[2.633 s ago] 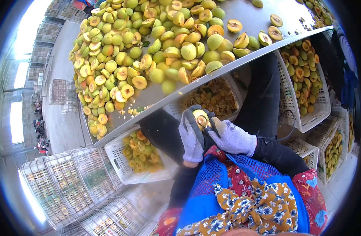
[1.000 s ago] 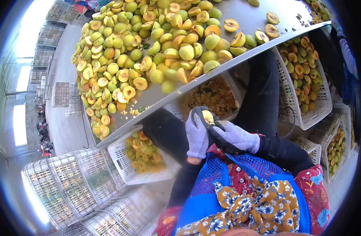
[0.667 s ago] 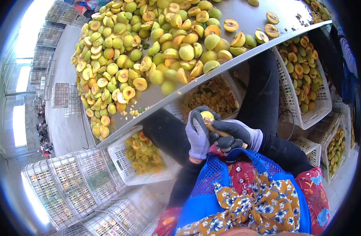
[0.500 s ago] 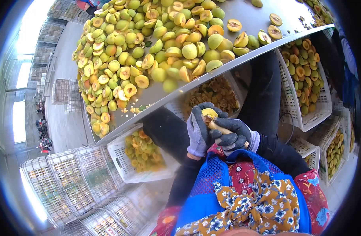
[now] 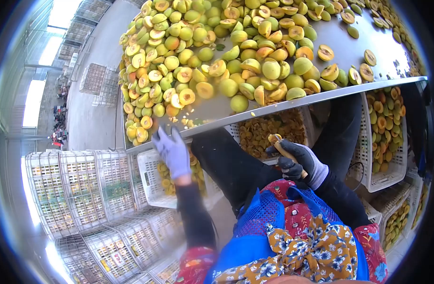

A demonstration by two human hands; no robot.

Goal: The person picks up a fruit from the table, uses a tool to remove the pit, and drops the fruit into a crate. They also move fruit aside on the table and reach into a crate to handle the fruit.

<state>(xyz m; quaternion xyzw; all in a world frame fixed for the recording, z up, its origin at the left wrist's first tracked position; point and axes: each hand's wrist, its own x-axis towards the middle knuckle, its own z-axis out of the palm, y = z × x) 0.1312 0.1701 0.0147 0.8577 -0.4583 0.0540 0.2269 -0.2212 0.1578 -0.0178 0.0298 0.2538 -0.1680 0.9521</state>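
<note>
My right hand (image 5: 299, 161), in a grey glove with dark palm, is closed around a short wooden-handled pitting tool (image 5: 288, 152) in front of my lap. A small yellow-brown scrap of fruit sits at the tool's tip. My left hand (image 5: 172, 150), gloved and slightly blurred, reaches out to the left with fingers spread. It hovers by the table's edge, over a white crate (image 5: 144, 179) of fruit pieces, and I see nothing in it. A large heap of halved green-yellow plums (image 5: 186, 97) covers the metal table (image 5: 330, 40); some halves show brown pits or hollows.
Below the table, between my legs, a crate holds peel-like scraps (image 5: 271, 135). Another white crate (image 5: 368, 161) full of fruit halves stands to the right, with more crates behind it. Stacked wire-framed crates (image 5: 84, 189) fill the left. The table's metal rim (image 5: 292, 103) runs above my knees.
My left hand has left the right hand and swung out left, its fingers opening; the fruit half it held is gone from it. My right hand still grips the tool. The view has shifted.
</note>
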